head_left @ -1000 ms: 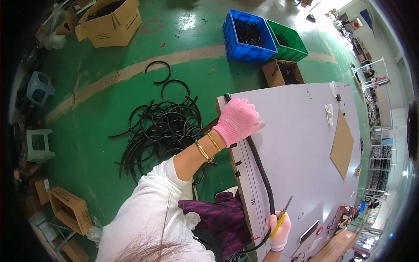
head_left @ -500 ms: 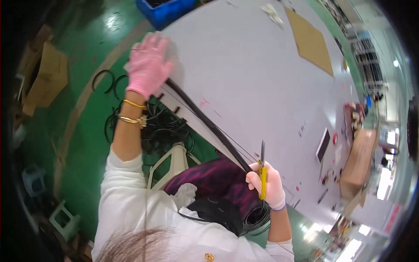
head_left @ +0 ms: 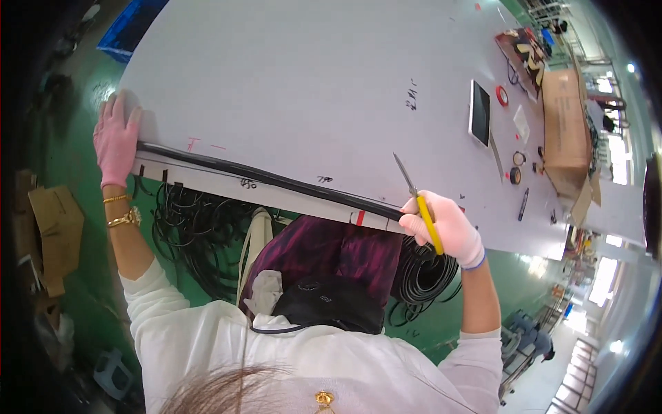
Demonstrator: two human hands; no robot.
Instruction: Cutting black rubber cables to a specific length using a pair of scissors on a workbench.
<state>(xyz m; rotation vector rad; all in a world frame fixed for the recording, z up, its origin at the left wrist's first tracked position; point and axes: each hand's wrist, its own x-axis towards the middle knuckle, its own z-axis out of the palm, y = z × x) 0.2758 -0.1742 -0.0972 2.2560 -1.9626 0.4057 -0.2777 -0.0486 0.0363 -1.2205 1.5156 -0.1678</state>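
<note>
A length of black cable or tubing (head_left: 276, 181) lies along the near edge of the white table. At its left end my left hand (head_left: 116, 141), in a pink glove, rests flat with fingers stretched out; the tube's tip is against or under the palm. My right hand (head_left: 448, 224), in a pale pink glove, is closed at the other end, pinching the tube between thumb and fingers. The same hand holds scissors (head_left: 429, 224) with yellow handles, their blades pointing up and away over the table.
Coiled black tubing (head_left: 420, 276) and a tangle of black lengths (head_left: 200, 228) hang below the table edge. On the right lie a white-framed tablet (head_left: 479, 110), red tape (head_left: 501, 95), a marker (head_left: 523, 204) and a cardboard box (head_left: 564, 131). A blue bin (head_left: 131, 31) stands far left.
The view has turned, so the table edge and tube now run nearly level instead of steeply slanted. Both hands stay at the tube's ends, with the scissors still in my right hand.
</note>
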